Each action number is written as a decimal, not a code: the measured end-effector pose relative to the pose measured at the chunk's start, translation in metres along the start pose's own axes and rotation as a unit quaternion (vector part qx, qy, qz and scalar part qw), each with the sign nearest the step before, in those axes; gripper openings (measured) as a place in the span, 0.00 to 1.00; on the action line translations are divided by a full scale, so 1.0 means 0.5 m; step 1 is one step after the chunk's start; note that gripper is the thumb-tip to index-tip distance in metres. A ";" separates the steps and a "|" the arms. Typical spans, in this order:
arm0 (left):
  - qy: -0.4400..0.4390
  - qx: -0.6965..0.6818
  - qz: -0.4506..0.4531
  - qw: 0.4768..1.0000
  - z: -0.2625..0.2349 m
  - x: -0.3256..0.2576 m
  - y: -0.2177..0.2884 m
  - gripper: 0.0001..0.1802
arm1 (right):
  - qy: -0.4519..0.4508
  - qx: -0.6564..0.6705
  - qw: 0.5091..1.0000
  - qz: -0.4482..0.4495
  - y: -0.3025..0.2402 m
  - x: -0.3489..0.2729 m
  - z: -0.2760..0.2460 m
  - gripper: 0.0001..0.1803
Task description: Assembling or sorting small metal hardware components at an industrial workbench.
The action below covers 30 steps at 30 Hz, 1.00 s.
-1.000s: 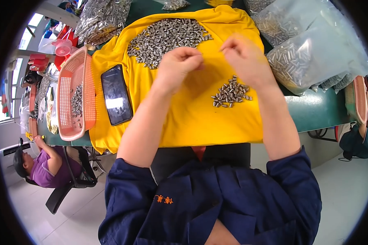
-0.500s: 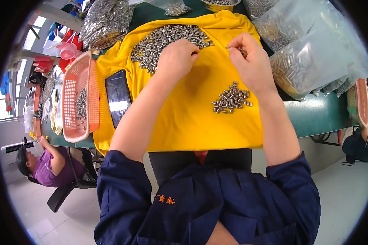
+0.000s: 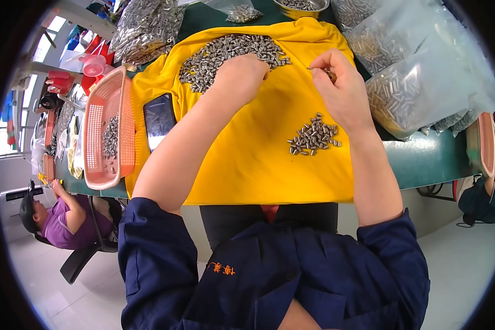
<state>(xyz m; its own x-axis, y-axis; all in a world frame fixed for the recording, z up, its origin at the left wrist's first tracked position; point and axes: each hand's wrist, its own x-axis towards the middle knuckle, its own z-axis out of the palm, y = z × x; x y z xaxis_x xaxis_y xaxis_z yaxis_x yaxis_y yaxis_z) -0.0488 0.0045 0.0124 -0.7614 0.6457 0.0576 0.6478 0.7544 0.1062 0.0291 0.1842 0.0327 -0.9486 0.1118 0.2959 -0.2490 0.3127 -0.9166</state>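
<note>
A large pile of small silvery metal cylinders (image 3: 203,61) lies on a yellow cloth (image 3: 247,176). My left hand (image 3: 241,77) is closed over the pile's near right edge, its fingers curled inward. Whatever it grips is hidden behind the knuckles. To the right, above the cloth, my right hand (image 3: 340,82) pinches a small metal cylinder (image 3: 310,68) between thumb and forefinger. More metal shows among its curled fingers, partly covered. Nearer to me than that hand sits a smaller heap of the same cylinders (image 3: 315,136).
Left of the cloth stands a pink plastic basket (image 3: 127,126) with some metal parts inside. A dark phone (image 3: 158,118) lies beside it, partly under my forearm. Bulging clear bags of metal parts (image 3: 399,99) crowd the right side. A co-worker (image 3: 66,223) sits at far left.
My left forearm has swung outward to the left and covers more of the phone. Both hands stay near the same spots, still closed. The smaller heap looks much the same.
</note>
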 end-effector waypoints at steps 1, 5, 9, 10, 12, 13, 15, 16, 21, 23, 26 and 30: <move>0.001 0.000 -0.001 1.000 0.000 0.000 -0.001 0.07 | 0.000 0.003 1.000 -0.006 0.001 0.000 0.002 0.05; 0.029 0.014 0.007 0.999 0.001 -0.011 -0.004 0.07 | -0.016 0.004 1.000 -0.001 -0.003 0.000 0.007 0.05; 0.089 -0.247 -0.061 0.963 -0.030 -0.043 0.036 0.05 | -0.021 0.000 1.000 -0.003 0.001 -0.006 0.010 0.05; 0.061 -0.413 -0.120 0.901 -0.048 -0.057 0.060 0.04 | -0.028 0.010 1.000 0.001 0.001 -0.007 0.012 0.05; 0.068 -0.585 -0.118 0.800 -0.022 -0.081 0.071 0.04 | -0.037 0.020 0.999 0.002 -0.006 -0.013 0.016 0.05; 0.071 -0.734 -0.112 0.666 -0.009 -0.088 0.072 0.04 | -0.069 0.039 0.997 0.019 -0.010 -0.018 0.019 0.04; 0.062 -0.745 -0.108 0.655 -0.001 -0.090 0.068 0.05 | -0.103 0.054 0.993 0.035 -0.013 -0.021 0.024 0.04; 0.064 -0.746 -0.114 0.653 -0.001 -0.089 0.066 0.05 | -0.114 0.050 0.992 0.027 -0.015 -0.023 0.027 0.03; 0.061 -0.750 -0.116 0.648 0.014 -0.094 0.059 0.07 | -0.123 0.051 0.991 0.027 -0.014 -0.027 0.032 0.03; 0.058 -0.753 -0.115 0.645 0.011 -0.092 0.059 0.07 | -0.134 0.027 0.991 -0.002 -0.012 -0.023 0.032 0.02; 0.058 -0.759 -0.101 0.640 0.010 -0.094 0.061 0.07 | -0.130 0.021 0.991 -0.008 -0.009 -0.025 0.036 0.03; 0.063 -0.746 -0.099 0.656 0.009 -0.096 0.060 0.07 | -0.131 0.002 0.991 -0.023 -0.009 -0.027 0.040 0.03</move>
<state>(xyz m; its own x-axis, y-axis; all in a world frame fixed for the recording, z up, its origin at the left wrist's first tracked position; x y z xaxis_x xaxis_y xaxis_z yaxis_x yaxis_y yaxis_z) 0.0072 -0.0032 0.0083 -0.8835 0.4673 -0.0327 -0.1380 -0.1930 0.9714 0.0389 0.1623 0.0273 -0.9541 -0.1515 0.2584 -0.2940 0.3082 -0.9047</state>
